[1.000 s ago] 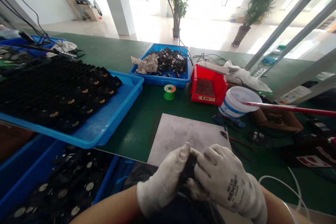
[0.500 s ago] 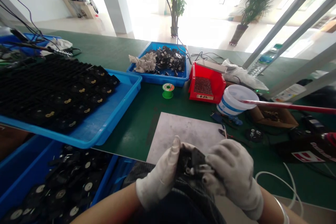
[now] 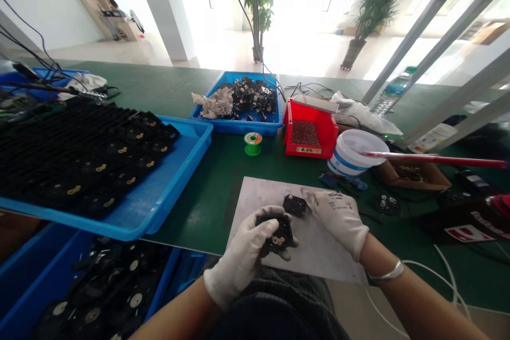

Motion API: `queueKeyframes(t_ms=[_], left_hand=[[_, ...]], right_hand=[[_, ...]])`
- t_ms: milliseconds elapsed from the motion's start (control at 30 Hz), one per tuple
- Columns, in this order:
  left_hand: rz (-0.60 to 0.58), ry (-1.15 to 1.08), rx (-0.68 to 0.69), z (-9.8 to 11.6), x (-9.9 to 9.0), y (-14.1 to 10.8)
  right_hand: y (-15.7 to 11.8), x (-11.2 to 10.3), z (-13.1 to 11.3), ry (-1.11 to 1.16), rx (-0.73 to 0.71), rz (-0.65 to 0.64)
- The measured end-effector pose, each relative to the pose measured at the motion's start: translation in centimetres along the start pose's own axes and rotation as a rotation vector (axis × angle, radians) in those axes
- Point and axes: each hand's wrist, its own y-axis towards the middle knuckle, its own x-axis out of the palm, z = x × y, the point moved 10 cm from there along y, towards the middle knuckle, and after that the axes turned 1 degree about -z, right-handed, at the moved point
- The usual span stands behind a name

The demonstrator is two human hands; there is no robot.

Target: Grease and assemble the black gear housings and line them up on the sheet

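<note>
Head cam had the left hand (image 3: 247, 244) curled round a black case (image 3: 283, 227), brassy bits (image 3: 278, 241) facing up, over the near part of the white board (image 3: 255, 196). The right hand (image 3: 338, 217) had its fingertips right at the edge of a black plate (image 3: 294, 205) lying on that board, but I couldn't make out whether they were pinching it or just resting there. Past the board sat a green spool (image 3: 252, 145), with a red bin (image 3: 328, 142) to its right.

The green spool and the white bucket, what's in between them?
The red bin, with small brownish pieces inside, sits between the green spool and the white bucket; the head view shows it.
</note>
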Motion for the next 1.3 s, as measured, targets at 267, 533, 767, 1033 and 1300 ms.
queueKeyframes(t_ms=[267, 533, 767, 1033, 1300], left_hand=[[-0.123, -0.081, 0.137, 1.3, -0.3, 0.1], [-0.08, -0.102, 0.1, 1.8, -0.4, -0.2], [-0.219, -0.14, 0.232, 2.1, -0.5, -0.6], [-0.335, -0.086, 0.186, 1.9, 0.2, -1.4], [-0.254, -0.21, 0.054, 0.9, 0.1, -1.4]], right_hand=[[-4.1, -3.5, -2.5, 0.246, -0.104, 0.198], [-5.9, -3.9, -3.5, 0.416, -0.18, 0.276], [-7.4, -5.0, -4.5, 0.504, -0.238, 0.341], [-7.9, -5.4, -6.9, 0.523, -0.426, 0.235], [-7.7, -4.9, -7.4, 0.502, -0.427, 0.216]])
